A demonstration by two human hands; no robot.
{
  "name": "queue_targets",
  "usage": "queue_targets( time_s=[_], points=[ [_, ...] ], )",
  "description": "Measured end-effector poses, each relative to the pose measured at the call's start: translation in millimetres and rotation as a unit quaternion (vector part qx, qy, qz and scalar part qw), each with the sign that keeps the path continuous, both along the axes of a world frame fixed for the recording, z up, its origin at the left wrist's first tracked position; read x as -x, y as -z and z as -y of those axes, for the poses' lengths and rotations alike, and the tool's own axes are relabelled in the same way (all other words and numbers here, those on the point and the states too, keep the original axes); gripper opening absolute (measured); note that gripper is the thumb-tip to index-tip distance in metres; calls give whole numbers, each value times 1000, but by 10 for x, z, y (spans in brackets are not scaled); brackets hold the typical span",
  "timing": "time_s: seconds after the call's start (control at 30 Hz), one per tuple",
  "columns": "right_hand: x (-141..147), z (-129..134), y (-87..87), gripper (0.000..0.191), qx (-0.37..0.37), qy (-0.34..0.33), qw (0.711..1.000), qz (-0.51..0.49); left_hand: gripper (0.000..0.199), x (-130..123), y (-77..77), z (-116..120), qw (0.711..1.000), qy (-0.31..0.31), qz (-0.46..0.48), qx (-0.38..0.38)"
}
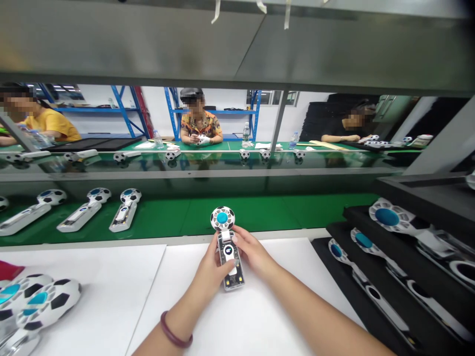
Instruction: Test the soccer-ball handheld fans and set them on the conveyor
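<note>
As both hands grip it, left hand (211, 269), right hand (253, 252), glossy football-patterned fan (227, 247)

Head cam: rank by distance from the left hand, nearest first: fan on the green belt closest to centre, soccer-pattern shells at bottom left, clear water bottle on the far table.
1. Fan on the green belt: up and left of the left hand, across the white mat.
2. Soccer-pattern shells: bottom-left corner, about as near as the fan; too close to call.
3. Clear water bottle: far table, plainly farthest.

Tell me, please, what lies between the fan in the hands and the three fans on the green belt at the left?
In the head view, only bare green belt and white table edge separate the held fan from the three fans.
</note>
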State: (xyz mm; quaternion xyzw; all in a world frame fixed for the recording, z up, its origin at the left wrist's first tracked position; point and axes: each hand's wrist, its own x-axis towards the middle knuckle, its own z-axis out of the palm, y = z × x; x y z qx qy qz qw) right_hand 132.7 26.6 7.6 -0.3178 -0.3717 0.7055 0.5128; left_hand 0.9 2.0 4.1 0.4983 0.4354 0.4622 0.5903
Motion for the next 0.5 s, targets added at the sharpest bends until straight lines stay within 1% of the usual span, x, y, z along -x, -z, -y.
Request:
queue_targets(
  time_s=[0.17,0.33,0.4,0.5],
  points=[
    [4,-24,17,53,-1,0,1000,-3,84,-9,-35,6,1000,-7,-19,4],
    [-5,-11,2,48,-2,-4,1000,3,84,-6,-70,26,998,15,-52,-18],
    [-36,9,-27,45,-5,-26,1000,8,83,-9,-83,42,996,31,-77,-34],
    [-103,37,-97,42,-9,-91,996,-16,82,-13,-92,67,988,48,-122,-83]
  ],
)
